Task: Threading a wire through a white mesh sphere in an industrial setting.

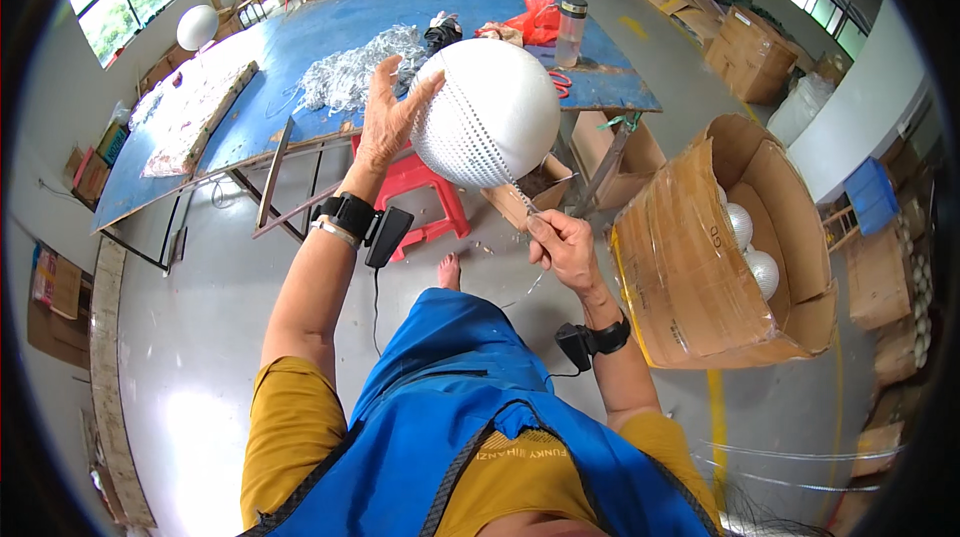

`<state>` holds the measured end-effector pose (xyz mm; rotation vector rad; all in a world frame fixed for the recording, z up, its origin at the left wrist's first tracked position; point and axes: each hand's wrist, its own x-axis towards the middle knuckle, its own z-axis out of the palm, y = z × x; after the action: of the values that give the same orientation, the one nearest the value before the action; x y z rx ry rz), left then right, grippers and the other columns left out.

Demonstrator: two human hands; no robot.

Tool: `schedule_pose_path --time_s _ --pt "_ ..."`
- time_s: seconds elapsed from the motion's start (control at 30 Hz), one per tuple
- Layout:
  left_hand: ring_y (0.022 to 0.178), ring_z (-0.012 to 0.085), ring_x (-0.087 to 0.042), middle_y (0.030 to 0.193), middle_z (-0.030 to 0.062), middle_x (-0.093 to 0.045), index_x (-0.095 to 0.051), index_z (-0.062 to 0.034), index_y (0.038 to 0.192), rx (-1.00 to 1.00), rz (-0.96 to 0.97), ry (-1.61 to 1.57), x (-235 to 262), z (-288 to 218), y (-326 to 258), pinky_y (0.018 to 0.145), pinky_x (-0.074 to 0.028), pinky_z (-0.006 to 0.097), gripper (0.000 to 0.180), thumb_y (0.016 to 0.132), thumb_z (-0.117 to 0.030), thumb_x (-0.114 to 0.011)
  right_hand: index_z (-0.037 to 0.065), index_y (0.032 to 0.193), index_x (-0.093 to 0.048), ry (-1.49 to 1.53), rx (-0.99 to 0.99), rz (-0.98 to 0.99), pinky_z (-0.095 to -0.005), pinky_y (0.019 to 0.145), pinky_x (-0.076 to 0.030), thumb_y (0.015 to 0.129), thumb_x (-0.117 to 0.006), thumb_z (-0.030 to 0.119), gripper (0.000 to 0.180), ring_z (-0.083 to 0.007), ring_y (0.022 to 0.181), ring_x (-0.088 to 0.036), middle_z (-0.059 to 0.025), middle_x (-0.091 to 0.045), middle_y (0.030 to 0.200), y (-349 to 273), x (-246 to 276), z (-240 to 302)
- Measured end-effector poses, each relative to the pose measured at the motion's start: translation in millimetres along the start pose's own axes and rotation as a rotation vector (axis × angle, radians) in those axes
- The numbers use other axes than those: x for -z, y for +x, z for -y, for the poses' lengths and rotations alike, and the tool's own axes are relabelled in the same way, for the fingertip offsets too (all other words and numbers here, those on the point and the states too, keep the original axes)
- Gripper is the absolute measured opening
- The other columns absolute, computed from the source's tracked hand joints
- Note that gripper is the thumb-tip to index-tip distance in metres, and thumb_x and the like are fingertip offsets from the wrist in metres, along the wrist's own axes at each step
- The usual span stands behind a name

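Observation:
A large white foam ball [510, 102] is in front of me at the table's near edge; what holds it up is hidden. Rows of a silver studded strip [462, 132] cover its left and lower side. My left hand [388, 122] lies against the ball's left side with fingers stretched and apart, thumb toward the studded rows. Below and right of the ball, my right hand [563, 247] pinches the strip between thumb and fingers. From there the strip runs taut up to the ball, and a thin loose end hangs below the hand.
A blue table [290, 52] carries a tangled silver strip pile [365, 67], a red plastic bag [537, 22], a bottle [570, 32] and red scissors [561, 85]. Under it stands a red stool [425, 199]. To my right, an open carton [670, 257] holds silver balls [762, 275].

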<state>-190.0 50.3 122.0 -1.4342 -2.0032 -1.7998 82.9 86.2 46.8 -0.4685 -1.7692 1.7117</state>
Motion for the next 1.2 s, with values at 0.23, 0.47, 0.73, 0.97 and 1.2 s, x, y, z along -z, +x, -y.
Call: schedule_pose_path --time_s 0.23,0.47,0.73,0.97,1.2 --pt "0.086 0.0222 -0.055 0.096 0.0154 -0.059 -0.057 0.004 0.09 0.062 0.094 0.018 1.6 -18.1 2.2 0.078 -0.042 0.034 0.048 0.078 -0.042 -0.061 0.0 0.087 -0.061 -0.005 0.026 0.02 -0.0173 0.039 -0.033 0.088 -0.053 0.021 0.023 -0.0029 0.043 -0.042 -0.001 -0.053 0.053 13.4 -1.9 0.7" --pt "0.1 0.0304 -0.054 0.106 0.0222 -0.055 -0.051 0.0061 0.11 -0.172 0.09 0.038 2.7 -14.4 -17.1 0.087 -0.04 0.037 0.059 0.083 -0.046 -0.05 0.0 0.085 -0.061 0.044 0.046 0.016 -0.0175 0.039 -0.033 0.088 -0.053 0.021 0.023 -0.0028 0.042 -0.041 -0.0006 -0.053 0.052 20.7 -7.6 2.7" --pt "0.109 0.0363 -0.048 0.113 0.0254 -0.049 -0.044 0.0005 0.12 -0.086 0.196 0.013 5.1 -12.1 -6.1 0.091 -0.038 0.04 0.074 0.068 -0.045 -0.07 0.0 0.088 -0.06 0.017 0.063 0.013 -0.0165 0.042 -0.034 0.089 -0.05 0.02 0.023 -0.0033 0.045 -0.043 -0.0007 -0.053 0.055 18.6 -1.1 3.3" --pt "0.1 0.0363 -0.048 0.108 0.0184 -0.051 -0.059 -0.036 0.105 -0.577 0.075 0.453 10.3 -1.3 -0.5 0.082 -0.043 0.041 0.031 0.075 -0.031 -0.066 -0.001 0.087 -0.061 -0.024 -0.034 0.053 -0.0169 0.043 -0.036 0.088 -0.051 0.018 0.022 -0.0044 0.046 -0.046 -0.0015 -0.055 0.056 -34.5 3.8 8.8" --pt "0.094 0.0303 -0.056 0.098 0.0189 -0.06 -0.064 -0.0007 0.094 -0.116 0.078 0.136 2.1 -12.0 11.0 0.081 -0.044 0.04 0.059 0.07 -0.054 -0.064 0.0 0.088 -0.062 0.042 -0.14 0.019 -0.0161 0.043 -0.035 0.088 -0.053 0.02 0.021 -0.0029 0.047 -0.044 -0.0003 -0.054 0.057 -75.3 2.1 -3.3"
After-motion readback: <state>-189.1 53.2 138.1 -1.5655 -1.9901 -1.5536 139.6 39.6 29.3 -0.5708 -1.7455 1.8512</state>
